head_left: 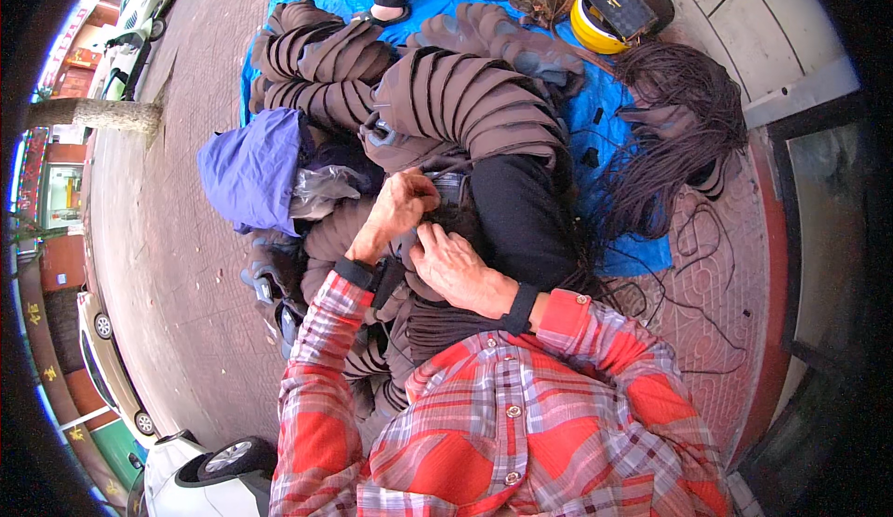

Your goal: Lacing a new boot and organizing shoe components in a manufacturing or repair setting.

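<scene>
Brown, flat leather-like cut pieces point(465, 98) lie stacked on the lap. Left hand point(402, 202) pinches one dark piece point(453, 191); right hand point(453, 266), fingers curled, grips it just below.

The one view comes from a head-worn fisheye camera that looks steeply down the person's chest, so the red plaid shirt point(521, 424) fills the lower edge close to the lens. The paved ground point(177, 266) curves off toward the dark round rim.
</scene>
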`<state>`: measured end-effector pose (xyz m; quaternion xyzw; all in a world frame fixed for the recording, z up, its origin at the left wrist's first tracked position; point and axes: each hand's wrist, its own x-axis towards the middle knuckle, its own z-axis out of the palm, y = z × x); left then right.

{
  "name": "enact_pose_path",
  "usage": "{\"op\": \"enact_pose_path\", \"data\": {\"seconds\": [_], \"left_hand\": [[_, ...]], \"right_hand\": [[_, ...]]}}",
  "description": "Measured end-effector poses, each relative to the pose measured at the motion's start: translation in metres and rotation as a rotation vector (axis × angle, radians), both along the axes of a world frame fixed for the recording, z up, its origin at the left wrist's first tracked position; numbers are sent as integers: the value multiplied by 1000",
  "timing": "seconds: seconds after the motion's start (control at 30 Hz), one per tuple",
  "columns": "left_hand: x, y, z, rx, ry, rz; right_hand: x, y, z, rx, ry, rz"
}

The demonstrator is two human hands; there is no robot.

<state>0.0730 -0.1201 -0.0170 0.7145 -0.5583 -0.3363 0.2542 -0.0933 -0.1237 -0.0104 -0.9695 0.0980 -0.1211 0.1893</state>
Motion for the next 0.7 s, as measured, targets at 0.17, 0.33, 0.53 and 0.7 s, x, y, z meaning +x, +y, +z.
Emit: {"op": "enact_pose_path", "data": {"seconds": [0.17, 0.33, 0.53, 0.7], "left_hand": [[-9, 7, -3, -20, -191, 5], [-14, -3, -9, -117, -205, -34], [-10, -4, 10, 25, 70, 63], [-8, -1, 1, -28, 107, 111]], "right_hand": [[-1, 2, -2, -30, 6, -17], [-6, -8, -11, 261, 2, 17], [-11, -76, -23, 605, -346, -308], [7, -79, -27, 380, -156, -172]]}}
